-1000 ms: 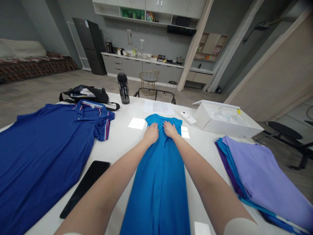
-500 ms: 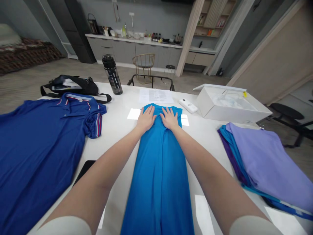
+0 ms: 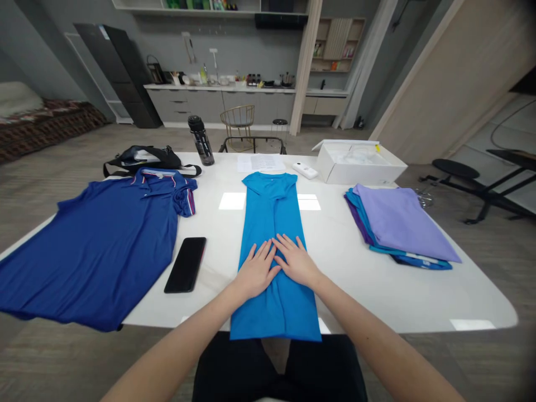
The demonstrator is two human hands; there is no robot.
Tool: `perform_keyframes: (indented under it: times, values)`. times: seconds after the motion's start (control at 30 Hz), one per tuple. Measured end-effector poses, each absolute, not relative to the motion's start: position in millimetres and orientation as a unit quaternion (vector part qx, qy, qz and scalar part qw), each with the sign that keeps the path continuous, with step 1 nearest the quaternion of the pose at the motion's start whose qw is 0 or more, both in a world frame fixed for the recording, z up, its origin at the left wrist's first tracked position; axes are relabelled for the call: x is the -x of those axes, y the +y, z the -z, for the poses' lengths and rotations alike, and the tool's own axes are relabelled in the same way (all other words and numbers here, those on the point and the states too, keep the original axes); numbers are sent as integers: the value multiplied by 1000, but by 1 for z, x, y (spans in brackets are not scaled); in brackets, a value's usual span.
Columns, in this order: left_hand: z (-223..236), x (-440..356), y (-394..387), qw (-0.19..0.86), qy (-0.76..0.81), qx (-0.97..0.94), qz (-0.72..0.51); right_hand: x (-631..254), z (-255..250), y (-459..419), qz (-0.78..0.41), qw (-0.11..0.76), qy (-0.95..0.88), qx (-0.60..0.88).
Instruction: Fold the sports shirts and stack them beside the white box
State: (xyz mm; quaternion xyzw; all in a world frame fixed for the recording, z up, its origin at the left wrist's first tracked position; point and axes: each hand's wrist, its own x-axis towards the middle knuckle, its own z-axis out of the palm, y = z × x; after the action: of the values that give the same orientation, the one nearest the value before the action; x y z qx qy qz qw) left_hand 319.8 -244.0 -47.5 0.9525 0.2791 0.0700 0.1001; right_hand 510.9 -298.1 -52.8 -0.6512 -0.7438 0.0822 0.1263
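A bright blue T-shirt [image 3: 268,209] lies lengthwise on the white table, folded into a long narrow strip with its collar at the far end. Its lower hem hangs slightly past the table's near edge. My left hand [image 3: 257,271] rests flat on the middle of the shirt, fingers stretched forward. Beside it my right hand [image 3: 296,261] lies flat on the same fabric, the fingertips of both hands nearly meeting. Neither hand grips the cloth.
A navy polo shirt [image 3: 121,240] is spread at the left, with a phone [image 3: 185,265] beside it. Folded clothes [image 3: 402,223] are stacked at the right. Farther back are a black bag [image 3: 146,159], a bottle [image 3: 201,142], papers [image 3: 259,163], a white device [image 3: 305,170] and a box [image 3: 355,167].
Both hands have slid from the collar end toward me, down to the middle of the blue shirt. The view has also shifted back, showing the table's near edge.
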Motion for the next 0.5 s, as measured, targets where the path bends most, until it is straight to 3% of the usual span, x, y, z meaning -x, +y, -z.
perform_keyframes:
  times: [0.27, 0.5]
  values:
    - [44, -291, -305, 82, 311, -945, -61, -489, 36, -358, -64, 115, -720, 681]
    - [47, -250, -370, 50, 242, -965, -81, -481, 38, -449, -75, 110, -794, 593]
